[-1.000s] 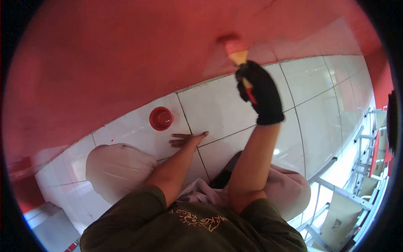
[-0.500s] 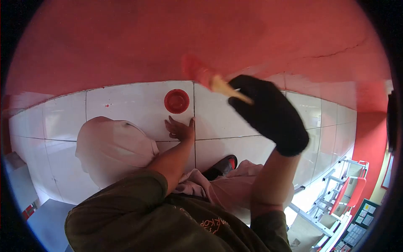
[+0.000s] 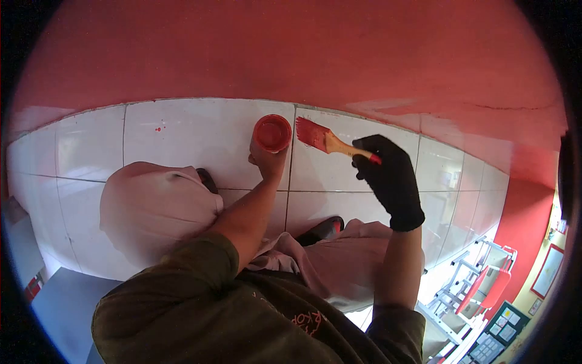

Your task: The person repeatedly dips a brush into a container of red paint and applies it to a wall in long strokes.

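Since a moment ago, your left hand point(image 3: 265, 161) has moved from beside the red cup point(image 3: 273, 149) to take hold of it, and your gloved right hand point(image 3: 391, 182) has swung the brush point(image 3: 328, 142) from in front of the wall point(image 3: 291, 54) to near the cup; bristles and contents now seem within easy reach of each other. The wall fills 12 o'clock, with the white-tiled floor point(image 3: 188, 142) below it. Your left grip wraps the cup at 11 o'clock, from its 6 o'clock side; whether the base is off the tiles, you can't tell. Your right grip is clenched on the brush handle point(image 3: 348, 150) toward 2 o'clock. Its red-coated bristles point(image 3: 311, 133) point to 10 o'clock, just beside the cup, apparently apart. Small red drops point(image 3: 159, 128) dot the floor at 10 o'clock.
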The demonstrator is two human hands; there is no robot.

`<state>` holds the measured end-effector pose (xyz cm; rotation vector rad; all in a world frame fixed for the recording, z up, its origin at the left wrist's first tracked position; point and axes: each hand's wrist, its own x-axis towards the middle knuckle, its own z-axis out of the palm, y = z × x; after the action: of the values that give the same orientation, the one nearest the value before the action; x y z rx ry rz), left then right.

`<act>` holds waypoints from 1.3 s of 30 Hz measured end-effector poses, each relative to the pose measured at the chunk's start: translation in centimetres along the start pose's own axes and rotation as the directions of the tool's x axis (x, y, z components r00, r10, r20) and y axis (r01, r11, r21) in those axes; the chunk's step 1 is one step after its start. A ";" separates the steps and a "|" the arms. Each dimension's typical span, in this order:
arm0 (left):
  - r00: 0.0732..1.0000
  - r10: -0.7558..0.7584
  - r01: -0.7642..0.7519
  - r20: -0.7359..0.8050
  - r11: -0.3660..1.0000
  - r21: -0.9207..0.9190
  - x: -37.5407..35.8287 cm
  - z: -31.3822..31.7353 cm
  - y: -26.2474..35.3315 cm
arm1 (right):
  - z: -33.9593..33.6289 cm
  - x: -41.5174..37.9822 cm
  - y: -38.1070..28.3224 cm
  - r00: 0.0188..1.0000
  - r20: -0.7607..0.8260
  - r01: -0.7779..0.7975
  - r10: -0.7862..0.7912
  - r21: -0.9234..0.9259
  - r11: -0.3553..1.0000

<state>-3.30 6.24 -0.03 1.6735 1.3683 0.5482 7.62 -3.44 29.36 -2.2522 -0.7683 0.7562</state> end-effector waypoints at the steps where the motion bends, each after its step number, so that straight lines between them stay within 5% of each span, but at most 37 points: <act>1: 1.000 0.001 -0.001 0.012 1.000 0.003 0.3 -0.2 0.5 | -0.1 0.3 -0.3 1.000 -0.005 -0.012 0.012 0.002 1.000; 3: 1.000 -0.012 0.011 -0.010 0.996 -0.094 0.3 -0.5 1.7 | -0.7 0.1 -0.5 0.995 -0.064 -0.063 0.074 0.164 0.984; 6: 0.987 0.059 -0.072 -0.150 0.994 -0.083 0.4 0.6 0.7 | -2.0 -0.1 0.5 0.996 -0.060 -0.043 0.060 0.245 0.969; 10: 0.986 0.063 -0.062 -0.153 0.998 0.010 1.5 1.4 -0.1 | -3.4 0.0 1.4 0.995 -0.068 -0.044 0.071 0.335 0.941; 20: 0.953 0.252 -0.254 0.170 0.967 -0.008 -1.1 2.8 -0.6 | -1.8 0.3 3.2 0.966 -0.240 -0.018 0.101 0.322 0.947; 22: 0.917 0.262 -0.261 0.301 0.964 -0.045 -1.4 2.9 -0.3 | -0.2 0.7 3.9 0.950 -0.291 -0.030 0.113 0.276 0.961; 28: 0.931 0.278 -0.316 0.237 0.939 0.139 -2.9 3.4 0.5 | 4.3 1.6 5.6 0.938 -0.333 0.110 -0.095 0.026 0.994; 39: 0.922 0.275 -0.312 0.271 0.944 0.103 -2.7 1.8 2.3 | 9.6 3.4 8.1 0.916 -0.312 0.220 -0.254 -0.142 0.965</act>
<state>-1.48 3.08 1.45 2.0102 0.9968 0.3914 6.01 -2.59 16.49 -2.2419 -0.9109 0.2210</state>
